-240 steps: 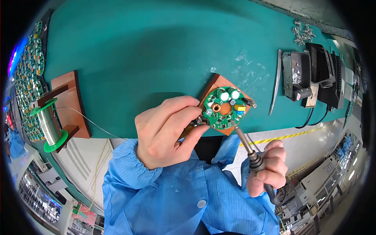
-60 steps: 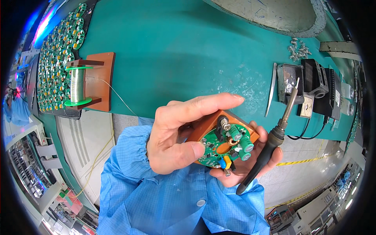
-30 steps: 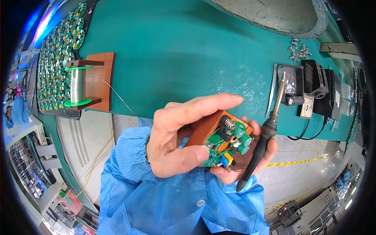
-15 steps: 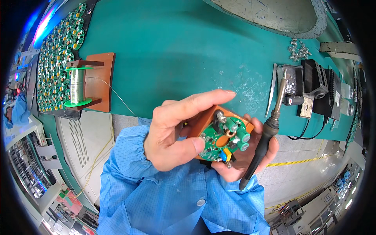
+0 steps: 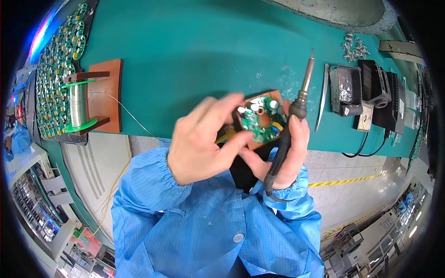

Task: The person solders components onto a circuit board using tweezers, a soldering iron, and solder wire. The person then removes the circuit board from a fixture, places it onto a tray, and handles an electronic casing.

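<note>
A round green circuit board (image 5: 254, 127) with a copper coil, capacitors and a yellow part sits on a brown block (image 5: 272, 96) over the table's front edge. My left hand (image 5: 201, 139), blurred, closes round the block's left side, its thumb at the board's lower left rim. My right hand (image 5: 294, 143) holds a soldering iron (image 5: 299, 104) by its black handle, tip pointing up and away. The right thumb and fingers also reach the block's lower and right sides. Something yellow (image 5: 226, 135) shows between the left fingers and thumb, too blurred to name.
A solder wire spool (image 5: 79, 105) on a brown stand (image 5: 115, 97) is at left, beside rows of green boards (image 5: 53, 92). At right lie tweezers (image 5: 323, 95), a black tray (image 5: 346, 76), an iron stand (image 5: 374, 85) and small metal parts (image 5: 354, 48). A grey curved rim (image 5: 343, 23) overhangs the back.
Both hands have moved away from my body with the board and block, toward the table. The board has turned to lie flatter. The soldering iron has risen and swung a little leftward.
</note>
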The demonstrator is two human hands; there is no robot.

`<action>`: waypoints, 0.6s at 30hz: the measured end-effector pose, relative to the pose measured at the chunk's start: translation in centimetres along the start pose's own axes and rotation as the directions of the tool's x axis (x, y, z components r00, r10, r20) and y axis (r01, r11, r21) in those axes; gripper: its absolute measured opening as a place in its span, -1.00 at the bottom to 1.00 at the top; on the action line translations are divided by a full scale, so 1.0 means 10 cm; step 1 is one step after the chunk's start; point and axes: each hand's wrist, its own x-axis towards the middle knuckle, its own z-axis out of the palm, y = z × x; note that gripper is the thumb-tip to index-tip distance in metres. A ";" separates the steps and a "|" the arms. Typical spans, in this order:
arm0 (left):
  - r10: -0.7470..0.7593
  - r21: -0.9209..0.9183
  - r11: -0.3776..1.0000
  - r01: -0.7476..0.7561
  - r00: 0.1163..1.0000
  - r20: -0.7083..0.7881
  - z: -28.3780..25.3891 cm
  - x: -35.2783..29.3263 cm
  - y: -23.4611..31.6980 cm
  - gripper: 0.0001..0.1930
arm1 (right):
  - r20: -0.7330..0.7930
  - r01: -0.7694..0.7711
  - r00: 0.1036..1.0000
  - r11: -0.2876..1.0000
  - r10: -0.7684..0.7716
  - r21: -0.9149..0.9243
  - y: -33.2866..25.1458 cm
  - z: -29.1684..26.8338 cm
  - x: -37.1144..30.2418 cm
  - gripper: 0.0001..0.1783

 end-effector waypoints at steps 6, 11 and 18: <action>0.355 0.131 0.922 -0.364 0.930 0.091 -0.20 -0.28 -0.23 -0.71 | -0.016 -0.046 0.999 0.999 0.046 0.017 0.09 0.05 -0.04 0.17; 0.377 0.419 0.785 -0.457 0.888 0.262 -0.21 -0.43 -0.31 -0.70 | 0.015 -0.042 0.999 0.999 0.042 0.011 0.06 0.05 0.07 0.19; 0.530 0.501 0.676 -0.540 0.829 0.178 -0.24 -0.51 -0.39 -0.77 | -0.049 -0.157 0.985 0.974 0.167 0.164 -0.04 0.05 -0.03 0.07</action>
